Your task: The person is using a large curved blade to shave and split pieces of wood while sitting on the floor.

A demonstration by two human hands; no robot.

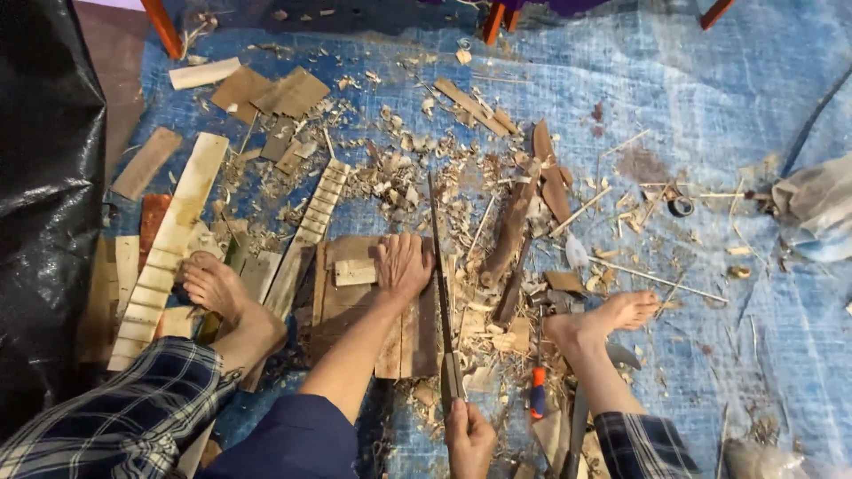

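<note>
I sit on a blue tarp with both bare feet out in front. My left hand lies flat, fingers spread, on a worn wooden board, next to a small pale wood block. My right hand is closed around the handle of a long narrow saw. The saw blade runs away from me along the board's right edge, just right of my left hand.
Wood chips and shavings cover the tarp. Long notched pale slats lie at left, brown offcuts at the back. An orange-handled tool lies by my right foot. Black plastic sheet at left, a cloth at right.
</note>
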